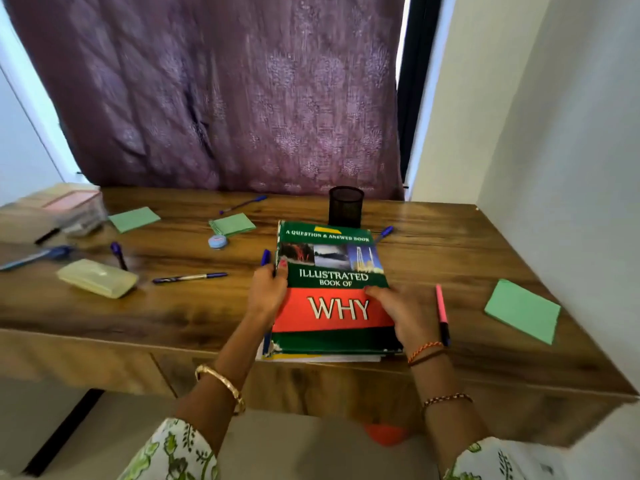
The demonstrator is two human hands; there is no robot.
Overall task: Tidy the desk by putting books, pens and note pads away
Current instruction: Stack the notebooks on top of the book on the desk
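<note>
A green and red book (332, 271) titled "Illustrated Book of Why" lies on top of a small stack of books at the desk's front edge. My left hand (266, 292) grips its left edge, thumb on the cover. My right hand (401, 313) holds its right side, fingers on the cover. A blue pen (265, 257) pokes out just behind my left hand. Another blue pen (190, 277) lies left of the book, and a pink pen (441, 310) lies to the right. Green note pads sit at the right (523, 310), back middle (232, 224) and back left (134, 219).
A black mesh pen holder (345, 206) stands behind the book. A yellow pencil case (97, 278), a clear plastic box (74, 206), more blue pens (118, 255) (243, 204) (384, 233) and a small round blue thing (217, 242) lie on the wooden desk (433, 258). A purple curtain hangs behind.
</note>
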